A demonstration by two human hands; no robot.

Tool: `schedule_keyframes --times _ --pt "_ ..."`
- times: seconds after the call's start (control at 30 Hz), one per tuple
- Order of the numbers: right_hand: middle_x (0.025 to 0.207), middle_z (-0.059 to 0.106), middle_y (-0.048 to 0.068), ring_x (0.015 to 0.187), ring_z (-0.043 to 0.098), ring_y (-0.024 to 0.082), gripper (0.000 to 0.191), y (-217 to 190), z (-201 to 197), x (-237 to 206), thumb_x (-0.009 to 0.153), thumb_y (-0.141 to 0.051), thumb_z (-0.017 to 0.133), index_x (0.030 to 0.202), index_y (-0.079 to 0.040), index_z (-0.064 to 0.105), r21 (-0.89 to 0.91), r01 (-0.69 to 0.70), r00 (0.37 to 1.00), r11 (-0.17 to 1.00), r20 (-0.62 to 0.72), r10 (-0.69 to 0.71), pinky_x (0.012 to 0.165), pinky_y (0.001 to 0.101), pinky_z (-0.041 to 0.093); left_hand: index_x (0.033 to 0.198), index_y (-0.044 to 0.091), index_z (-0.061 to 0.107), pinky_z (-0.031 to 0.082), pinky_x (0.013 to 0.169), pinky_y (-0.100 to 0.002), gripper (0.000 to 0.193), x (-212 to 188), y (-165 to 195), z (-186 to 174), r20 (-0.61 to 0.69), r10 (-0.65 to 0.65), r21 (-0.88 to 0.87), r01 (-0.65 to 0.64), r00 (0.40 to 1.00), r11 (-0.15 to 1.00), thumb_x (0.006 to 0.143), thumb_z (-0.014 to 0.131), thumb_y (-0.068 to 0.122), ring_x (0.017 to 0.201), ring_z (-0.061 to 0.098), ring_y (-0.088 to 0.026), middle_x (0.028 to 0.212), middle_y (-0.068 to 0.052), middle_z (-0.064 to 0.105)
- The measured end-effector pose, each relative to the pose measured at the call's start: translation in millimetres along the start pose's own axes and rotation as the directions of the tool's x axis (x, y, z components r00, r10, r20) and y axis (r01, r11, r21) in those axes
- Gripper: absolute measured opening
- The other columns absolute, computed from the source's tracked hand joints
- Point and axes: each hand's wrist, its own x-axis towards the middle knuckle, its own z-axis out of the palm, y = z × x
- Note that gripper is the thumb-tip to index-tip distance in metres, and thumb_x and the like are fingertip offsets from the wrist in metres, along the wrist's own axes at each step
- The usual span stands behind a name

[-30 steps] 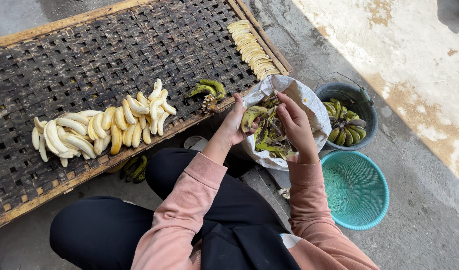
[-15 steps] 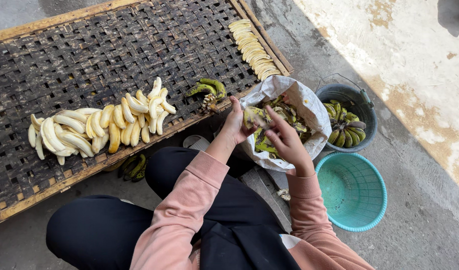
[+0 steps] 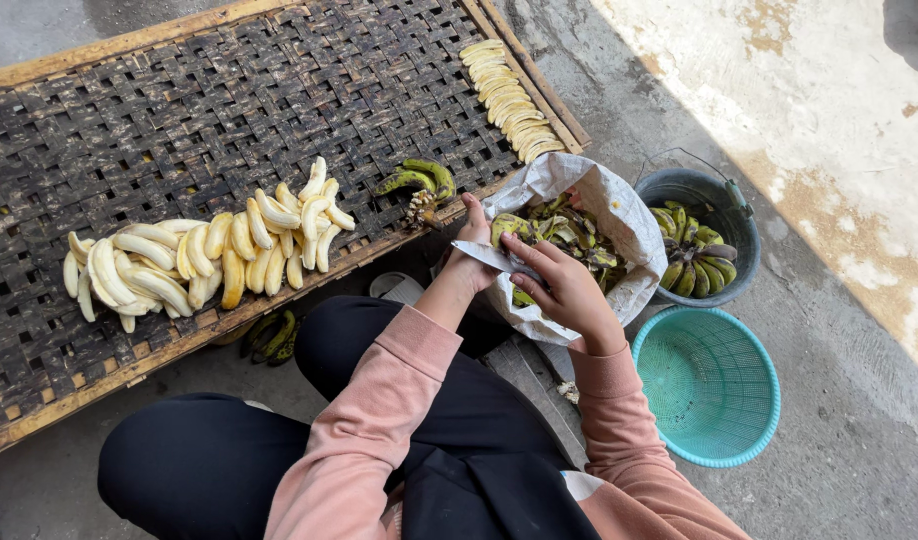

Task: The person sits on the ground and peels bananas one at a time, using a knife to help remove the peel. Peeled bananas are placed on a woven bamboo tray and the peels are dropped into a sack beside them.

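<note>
My left hand [image 3: 471, 262] grips a green-yellow unpeeled banana [image 3: 509, 227] over the mouth of a white sack [image 3: 619, 212]. My right hand [image 3: 567, 288] holds a knife [image 3: 487, 256] whose blade points left and lies against the banana, close to my left fingers. The sack holds dark green peels and bananas [image 3: 577, 240]. Both hands are just off the near edge of a dark woven drying tray [image 3: 209, 110].
Peeled pale bananas [image 3: 194, 255] lie heaped on the tray, with a neat row [image 3: 506, 88] at its far corner and a small green bunch [image 3: 419, 180] near my hands. A grey bucket [image 3: 685, 186] of green bananas and a teal basket [image 3: 707, 388] stand on my right. More green bananas [image 3: 275, 336] lie under the tray edge.
My right hand has drawn back out of the sack towards me, and the knife blade now shows against the banana in my left hand. My left hand has stayed almost in place.
</note>
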Motion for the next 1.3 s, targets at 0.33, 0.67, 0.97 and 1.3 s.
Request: schedule_keyframes --times 0.33,0.67,0.97,1.3 --pt "0.103 0.062 0.010 0.091 0.058 0.018 0.043 31 3 7 0.105 -0.010 0.061 0.147 -0.009 0.060 0.372 -0.039 0.989 0.927 -0.118 0.089 0.082 0.0315 0.048 0.131 0.001 0.057 0.055 0.069 -0.024 0.083 -23 10 7 0.246 0.217 0.283 -0.284 0.945 0.916 0.098 0.038 0.074 0.087 0.065 -0.012 0.105 -0.006 0.066" --pt "0.093 0.059 -0.004 0.074 0.047 0.003 0.040 53 7 14 0.108 -0.015 0.060 0.147 -0.008 0.062 0.654 -0.144 0.971 0.742 -0.052 0.235 0.064 0.0188 0.039 0.147 0.007 0.053 0.054 0.078 -0.021 0.075 -39 21 22 0.347 0.340 0.410 -0.467 0.874 0.783 0.102 0.035 0.063 0.087 0.061 -0.007 0.109 -0.004 0.067" --pt "0.075 0.052 -0.002 0.057 0.047 0.005 0.044 120 9 11 0.112 -0.027 0.049 0.152 -0.008 0.053 0.856 -0.162 0.771 0.491 -0.200 0.604 0.043 0.0229 0.041 0.150 0.010 0.051 0.051 0.071 -0.025 0.055 -45 26 25 0.370 0.275 0.382 -0.415 0.887 0.826 0.108 0.044 0.044 0.082 0.058 -0.011 0.105 -0.005 0.065" --pt "0.086 0.053 -0.003 0.063 0.049 0.002 0.045 81 35 8 0.105 -0.022 0.067 0.144 -0.009 0.050 0.869 -0.059 0.817 0.492 -0.241 0.523 0.045 0.0208 0.040 0.142 0.001 0.046 0.050 0.095 -0.027 0.034 -29 0 22 0.392 0.275 0.371 -0.424 0.878 0.826 0.111 0.048 0.016 0.110 0.057 -0.011 0.122 -0.007 0.058"
